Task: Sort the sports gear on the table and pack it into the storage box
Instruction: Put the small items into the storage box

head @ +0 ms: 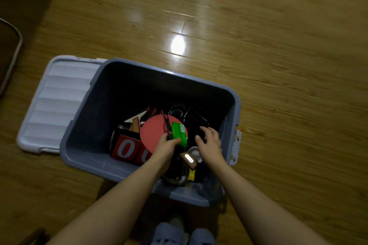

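A grey-blue storage box (83, 117) stands open on the floor, and both my hands reach into it. My left hand (166, 145) pinches a green packet (179, 132) over a red table-tennis paddle (153, 133). My right hand (210, 141) has its fingers curled around a dark item (199, 123) at the box's right side; what that item is cannot be told. A red scoreboard showing zeros (126, 148) leans at the lower left inside. A white ball (195, 152) and a brown paddle handle (189, 158) lie between my wrists.
The box's pale lid (53, 103) lies on the wooden floor to the left of the box. My feet in blue slippers (179, 234) stand just before the box. A dark mat and a thin metal frame (14, 53) are at the far left.
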A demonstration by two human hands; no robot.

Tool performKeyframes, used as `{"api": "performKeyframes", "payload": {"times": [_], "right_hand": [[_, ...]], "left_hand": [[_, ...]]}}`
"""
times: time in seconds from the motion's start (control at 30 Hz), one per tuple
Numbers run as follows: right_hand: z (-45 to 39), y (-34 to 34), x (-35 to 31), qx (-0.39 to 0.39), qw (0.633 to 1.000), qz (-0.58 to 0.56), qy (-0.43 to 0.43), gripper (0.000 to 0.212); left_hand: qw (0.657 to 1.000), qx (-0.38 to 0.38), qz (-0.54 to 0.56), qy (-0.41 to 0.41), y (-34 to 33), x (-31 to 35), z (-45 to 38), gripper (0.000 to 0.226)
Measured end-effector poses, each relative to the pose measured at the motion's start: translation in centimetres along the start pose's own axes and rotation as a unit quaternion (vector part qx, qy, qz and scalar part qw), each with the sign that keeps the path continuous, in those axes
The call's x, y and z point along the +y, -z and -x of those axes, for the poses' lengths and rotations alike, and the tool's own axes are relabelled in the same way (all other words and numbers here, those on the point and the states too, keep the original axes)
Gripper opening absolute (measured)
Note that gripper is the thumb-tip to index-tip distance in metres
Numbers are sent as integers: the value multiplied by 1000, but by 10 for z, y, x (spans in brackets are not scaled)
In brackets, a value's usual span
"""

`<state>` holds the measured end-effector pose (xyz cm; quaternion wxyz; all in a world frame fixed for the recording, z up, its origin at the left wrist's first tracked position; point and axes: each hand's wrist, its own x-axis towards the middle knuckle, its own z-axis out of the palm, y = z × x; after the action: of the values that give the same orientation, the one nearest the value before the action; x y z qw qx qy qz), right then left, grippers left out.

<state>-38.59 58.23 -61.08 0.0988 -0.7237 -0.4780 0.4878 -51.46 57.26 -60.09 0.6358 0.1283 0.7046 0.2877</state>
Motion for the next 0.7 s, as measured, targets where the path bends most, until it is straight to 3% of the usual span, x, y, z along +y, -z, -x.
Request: {"api": "performKeyframes", "payload": {"times": [0.17, 0.43, 0.7], "right_hand": [[24, 13, -3, 13, 999, -40, 0, 36], [92, 62, -33, 42, 991, -126, -15, 29], [221, 158, -101, 95, 979, -178, -6, 20]], "left_hand": [[997, -17, -77, -15, -2, 9, 25, 47], [996, -40, -76, -8, -16, 43, 107, 27], [990, -85, -110, -35, -51, 114, 262, 12]]}}
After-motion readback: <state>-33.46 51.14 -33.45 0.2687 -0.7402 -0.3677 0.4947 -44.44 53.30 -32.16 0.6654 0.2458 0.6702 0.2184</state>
